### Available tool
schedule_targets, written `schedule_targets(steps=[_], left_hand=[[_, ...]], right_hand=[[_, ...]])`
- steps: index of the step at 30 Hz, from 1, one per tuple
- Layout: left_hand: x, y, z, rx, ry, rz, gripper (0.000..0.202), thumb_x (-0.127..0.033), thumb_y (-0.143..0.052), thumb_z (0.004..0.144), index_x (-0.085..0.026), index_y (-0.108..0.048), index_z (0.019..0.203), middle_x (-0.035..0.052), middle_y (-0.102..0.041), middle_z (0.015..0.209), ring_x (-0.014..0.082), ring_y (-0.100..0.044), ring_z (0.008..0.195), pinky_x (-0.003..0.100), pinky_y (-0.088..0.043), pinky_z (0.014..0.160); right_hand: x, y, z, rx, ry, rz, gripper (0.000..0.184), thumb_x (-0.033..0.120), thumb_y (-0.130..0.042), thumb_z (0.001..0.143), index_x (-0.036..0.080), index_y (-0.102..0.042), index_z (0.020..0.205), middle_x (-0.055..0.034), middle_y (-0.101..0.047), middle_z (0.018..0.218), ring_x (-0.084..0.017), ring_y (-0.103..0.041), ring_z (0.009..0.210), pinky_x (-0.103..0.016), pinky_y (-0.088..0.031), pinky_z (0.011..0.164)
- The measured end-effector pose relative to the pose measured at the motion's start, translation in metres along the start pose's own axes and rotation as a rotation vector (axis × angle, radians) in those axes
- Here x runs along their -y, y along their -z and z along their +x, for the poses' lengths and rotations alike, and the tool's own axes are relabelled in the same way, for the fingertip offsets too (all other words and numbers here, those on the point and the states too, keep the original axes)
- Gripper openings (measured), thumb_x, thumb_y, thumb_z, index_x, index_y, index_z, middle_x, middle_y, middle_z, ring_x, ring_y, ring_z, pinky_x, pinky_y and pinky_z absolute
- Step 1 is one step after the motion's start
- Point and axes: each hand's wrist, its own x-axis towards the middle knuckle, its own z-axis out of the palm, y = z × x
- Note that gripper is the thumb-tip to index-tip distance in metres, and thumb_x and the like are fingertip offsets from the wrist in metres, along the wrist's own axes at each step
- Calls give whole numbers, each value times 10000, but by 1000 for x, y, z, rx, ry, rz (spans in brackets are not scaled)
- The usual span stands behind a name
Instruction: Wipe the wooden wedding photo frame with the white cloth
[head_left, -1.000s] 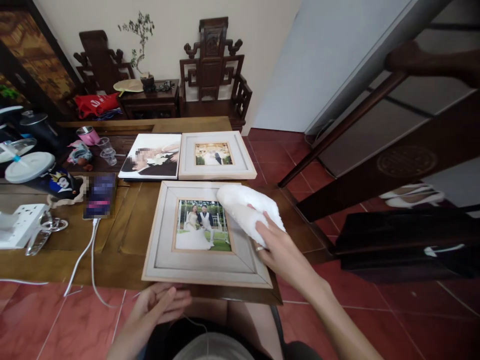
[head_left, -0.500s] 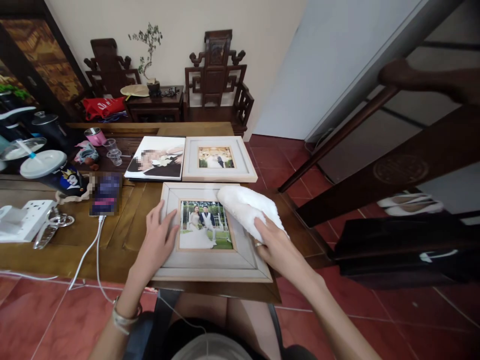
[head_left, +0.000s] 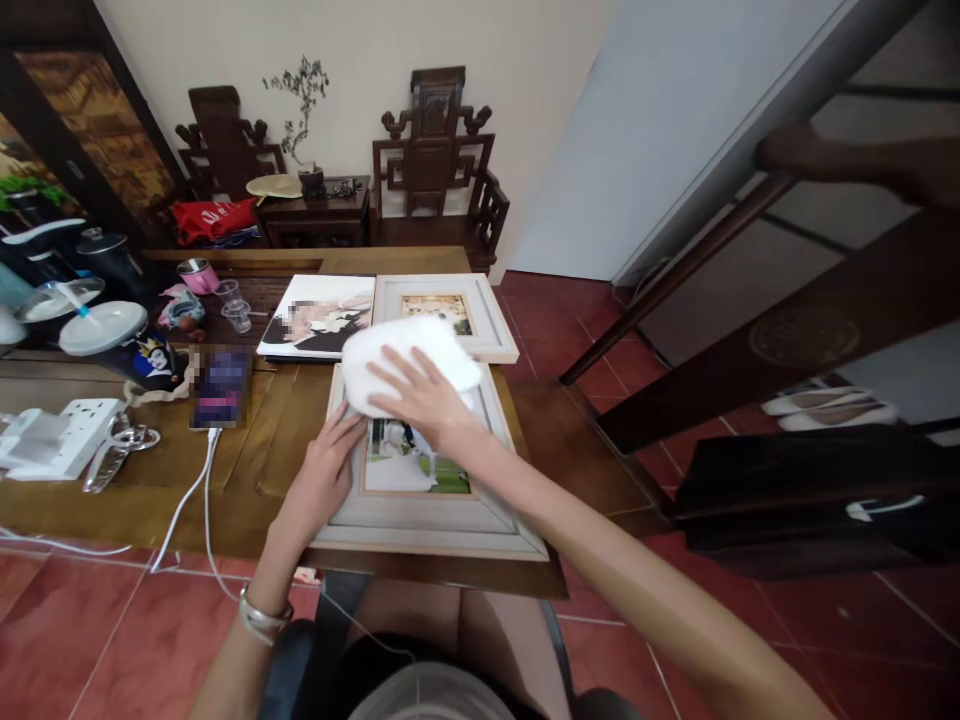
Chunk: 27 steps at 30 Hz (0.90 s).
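Observation:
A pale wooden picture frame with a wedding photo lies flat at the table's front edge. My left hand rests on its left side, fingers stretched out and fairly flat. Under my right hand is a fluffy white cloth. That hand holds the cloth against the frame's upper part, its fingers spread over the top, the thumb out of sight. The cloth covers the frame's top edge and the upper part of the photo, and overlaps the near edges of a second pale frame and a photo panel behind.
To the left are a phone on a white cable, a power strip, a clear hair claw, a lidded cup and a pink mug. Dark wooden chairs stand by the wall; another chair is close on the right.
My right hand has carried the white cloth from the frame's right side to its upper left, and its fingers are now spread over it. My left hand remains on the frame's left side.

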Motion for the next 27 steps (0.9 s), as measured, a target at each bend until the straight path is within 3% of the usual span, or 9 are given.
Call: schedule_targets(steps=[2, 4, 7, 10, 12, 17, 19, 23, 27], left_hand=[[3, 0, -1, 0, -9, -19, 616, 58, -342, 781, -173, -558, 1311, 122, -527, 1403, 258, -304, 1429, 544, -305, 1135], [6, 0, -2, 5, -12, -37, 658, 77, -336, 745, -183, -564, 1305, 111, -533, 1400, 253, -308, 1428, 552, -298, 1136], [7, 0, -2, 6, -18, -49, 669, 85, -331, 743, -182, -550, 1316, 112, -517, 1420, 254, -275, 1443, 573, -298, 1129], [5, 0, -2, 25, -4, -37, 680, 90, -331, 739, -178, -527, 1332, 111, -494, 1443, 253, -265, 1447, 578, -293, 1131], [2, 1, -1, 40, 16, -27, 683, 92, -331, 738, -174, -515, 1339, 112, -489, 1447, 251, -271, 1444, 576, -292, 1132], [-4, 1, 0, 28, 57, 20, 664, 85, -333, 748, -161, -495, 1343, 126, -479, 1448, 243, -286, 1439, 558, -305, 1132], [-3, 1, 1, 23, 54, 42, 651, 76, -331, 762, -162, -486, 1349, 122, -487, 1441, 235, -297, 1434, 534, -311, 1138], [2, 2, 4, 26, 34, 68, 624, 66, -327, 778, -143, -488, 1343, 139, -482, 1439, 235, -320, 1423, 512, -318, 1141], [6, 2, 5, 44, -3, 79, 604, 61, -317, 783, -103, -495, 1336, 160, -465, 1447, 243, -305, 1430, 509, -316, 1147]], right_hand=[[4, -10, 13, 137, 60, 30, 654, -99, -587, 701, 234, -552, 1262, -102, -427, 1493, -307, -260, 1424, -555, -230, 1152], [5, -16, 15, 190, 41, 52, 656, -102, -590, 686, 194, -548, 1270, -132, -446, 1474, -320, -294, 1409, -536, -257, 1143], [-1, -14, 6, 184, -12, 49, 606, -123, -511, 702, 188, -576, 1218, -115, -558, 1382, -283, -349, 1389, -500, -278, 1132], [-15, -5, -9, 183, -79, 18, 569, -141, -461, 676, 181, -613, 1120, -101, -724, 1098, -244, -440, 1337, -473, -303, 1113], [-27, 4, -21, 186, -134, -3, 559, -152, -443, 629, 176, -629, 1042, -101, -743, 997, -256, -522, 1266, -483, -338, 1083], [-52, 19, -56, 176, -256, -59, 486, -147, -407, 581, 163, -621, 889, -131, -720, 987, -264, -686, 948, -504, -393, 1018], [-53, 20, -71, 161, -274, -75, 470, -136, -410, 569, 155, -612, 876, -146, -713, 990, -272, -681, 959, -495, -403, 1015], [-38, 18, -94, 114, -267, -65, 476, -112, -413, 564, 160, -600, 907, -160, -710, 1045, -292, -555, 1222, -496, -399, 1049], [-26, 13, -99, 109, -299, -11, 402, -55, -466, 590, 130, -602, 920, -222, -691, 1067, -320, -458, 1314, -508, -363, 1088]])
